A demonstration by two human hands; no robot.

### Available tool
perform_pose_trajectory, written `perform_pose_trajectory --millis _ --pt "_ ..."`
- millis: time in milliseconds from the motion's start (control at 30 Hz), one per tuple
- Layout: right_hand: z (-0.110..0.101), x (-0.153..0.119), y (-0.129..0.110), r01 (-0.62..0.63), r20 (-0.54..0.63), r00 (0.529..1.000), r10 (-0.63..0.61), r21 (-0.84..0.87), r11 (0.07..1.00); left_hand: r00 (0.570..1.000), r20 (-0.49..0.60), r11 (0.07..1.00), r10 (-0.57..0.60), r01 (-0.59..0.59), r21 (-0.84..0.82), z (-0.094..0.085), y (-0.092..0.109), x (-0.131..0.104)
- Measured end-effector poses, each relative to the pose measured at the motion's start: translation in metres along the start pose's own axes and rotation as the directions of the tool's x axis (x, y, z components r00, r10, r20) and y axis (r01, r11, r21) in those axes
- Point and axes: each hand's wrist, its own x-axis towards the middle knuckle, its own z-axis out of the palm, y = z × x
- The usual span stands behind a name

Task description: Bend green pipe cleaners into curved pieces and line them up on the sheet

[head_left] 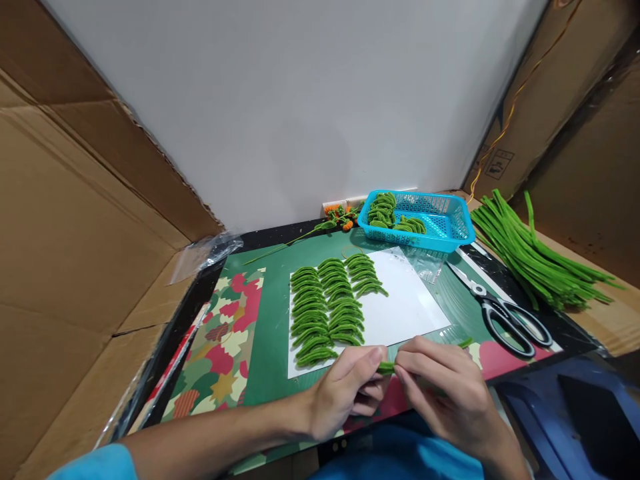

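Note:
My left hand (pixel 350 390) and my right hand (pixel 443 387) are close together at the front edge of the mat, both closed on a short piece of green pipe cleaner (pixel 386 367) that shows between the fingertips. Behind them, a white sheet (pixel 410 293) carries three columns of curved green pieces (pixel 313 313); the right column is shorter than the others. A bit of green (pixel 466 343) shows just beyond my right hand; whether it belongs to the held piece I cannot tell.
A blue basket (pixel 445 241) with folded green pieces stands at the back. Scissors (pixel 505 320) lie open-bladed at the right, beside a bundle of long green pipe cleaners (pixel 540 260). An orange-flowered stem (pixel 325 225) lies behind the sheet. Cardboard walls (pixel 75 200) flank the table.

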Motion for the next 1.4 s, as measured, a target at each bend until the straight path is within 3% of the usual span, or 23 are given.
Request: perform_pose_trajectory --millis 167,333,667,933,1100,1200,1400 --pt "0.001 -0.001 0.002 0.008 -0.006 1.0 -0.008 0.011 1.0 1.0 0.002 1.0 -0.002 0.002 -0.025 -0.002 -0.001 0.001" --pt "0.0 0.001 0.001 0.022 -0.006 1.0 -0.022 0.022 1.0 1.0 0.024 0.999 0.013 -0.014 0.046 0.0 0.001 0.0" --pt "-0.002 0.0 0.003 0.022 0.002 1.0 -0.022 0.015 1.0 0.999 -0.031 0.981 0.042 -0.036 0.19 -0.003 0.0 0.002" --pt "-0.006 -0.001 0.004 -0.051 0.001 0.999 0.051 0.088 0.995 0.998 0.023 0.994 0.065 -0.067 0.082 -0.001 -0.001 0.004" --pt "-0.007 0.0 0.005 -0.104 -0.004 0.994 0.105 0.123 0.987 0.994 0.013 0.973 0.112 -0.113 0.203 -0.005 -0.003 0.004" --pt "-0.007 0.0 0.006 -0.111 0.001 0.994 0.111 0.135 0.985 0.99 -0.005 0.962 0.142 -0.137 0.236 -0.006 -0.006 0.004" --pt "-0.01 -0.005 0.013 -0.073 -0.007 0.997 0.075 0.147 0.986 0.986 -0.02 0.978 0.163 -0.159 0.134 -0.005 -0.008 0.006"
